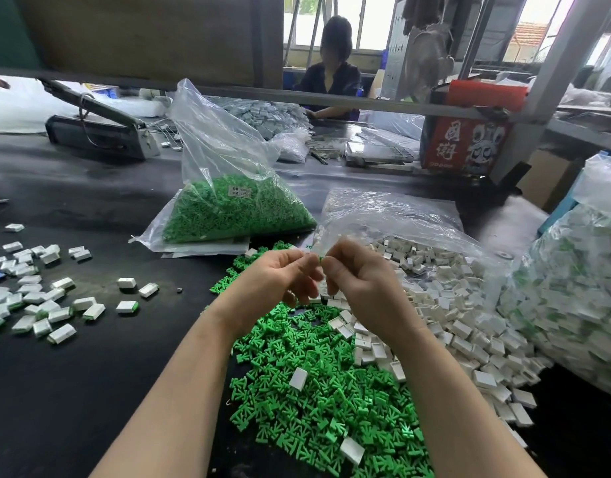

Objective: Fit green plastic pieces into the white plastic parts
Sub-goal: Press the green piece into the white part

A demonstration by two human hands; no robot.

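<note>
Where curled hands [319,270] meet, one glossy green piece [320,259].

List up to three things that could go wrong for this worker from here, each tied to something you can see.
1. Both hands, left and right, pinch a tiny green piece in mid-air; it could slip and vanish into the green pile below.
2. Stray white parts lie among the green, so piles may mix.
3. Finished pieces lie scattered widely and could be knocked off the table.
</note>
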